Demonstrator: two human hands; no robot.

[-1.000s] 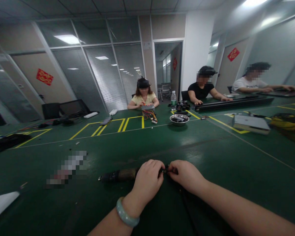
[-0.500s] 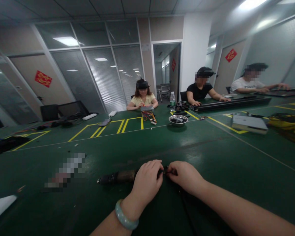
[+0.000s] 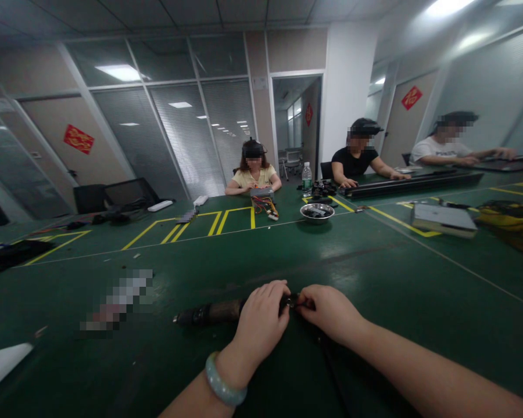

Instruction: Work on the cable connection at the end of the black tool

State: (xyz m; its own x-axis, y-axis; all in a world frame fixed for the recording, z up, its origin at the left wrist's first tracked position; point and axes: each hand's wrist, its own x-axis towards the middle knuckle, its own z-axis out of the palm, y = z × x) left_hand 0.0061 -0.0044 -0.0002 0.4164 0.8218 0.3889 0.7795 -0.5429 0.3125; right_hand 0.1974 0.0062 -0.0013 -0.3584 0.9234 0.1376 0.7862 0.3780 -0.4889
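Observation:
A long dark cylindrical tool (image 3: pixel 220 312), looking like an inline electric screwdriver with a brownish sleeve and a narrow metal tip, lies on the green table in front of me. My left hand (image 3: pixel 264 310), with a pale green bangle on its wrist, is wrapped over its right part from above. Fingers and thumb of my right hand (image 3: pixel 325 307) are pinched together at the tool's right end. A small shiny piece (image 3: pixel 292 302) shows between the two hands; what exactly my right fingertips hold is hidden. Below my right hand a black cord (image 3: pixel 331 366) runs toward me.
A metal bowl (image 3: pixel 316 213) of dark parts and a water bottle (image 3: pixel 307 180) stand farther back. To the right lies a grey flat box (image 3: pixel 443 219). A white object (image 3: pixel 4 368) is at the left edge. Three people sit across the table (image 3: pixel 226 255).
The view has shifted very slightly. Both hands stay at the right part of the tool, and the shiny piece between them shows a little more clearly.

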